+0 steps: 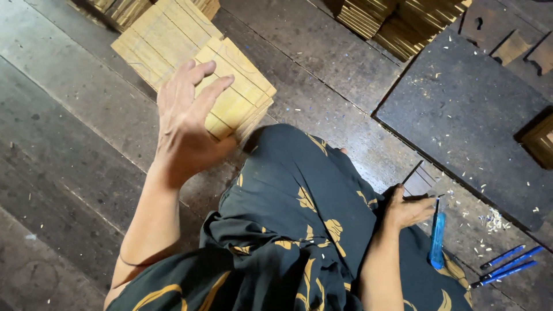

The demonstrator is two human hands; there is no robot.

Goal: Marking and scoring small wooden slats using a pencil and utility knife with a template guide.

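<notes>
My left hand [184, 124] hovers with fingers spread over a small stack of pale wooden slats [242, 92] lying on the dark plank floor; the fingertips are at or just above the top slat, and nothing is held. A second, wider stack of slats [158, 37] lies just behind it. My right hand [406, 210] rests by my knee at the right, fingers loosely out, holding nothing that shows. Right beside it lies a blue-handled knife [438, 239]. My lap is covered by black cloth with a gold pattern [294, 219].
More bundles of wooden slats [397, 20] stand at the top right. A dark flat board [466, 109] lies at right, strewn with wood shavings. Three blue pens or tools [507, 265] lie at the lower right. Carved wooden pieces [512, 46] sit in the top right corner.
</notes>
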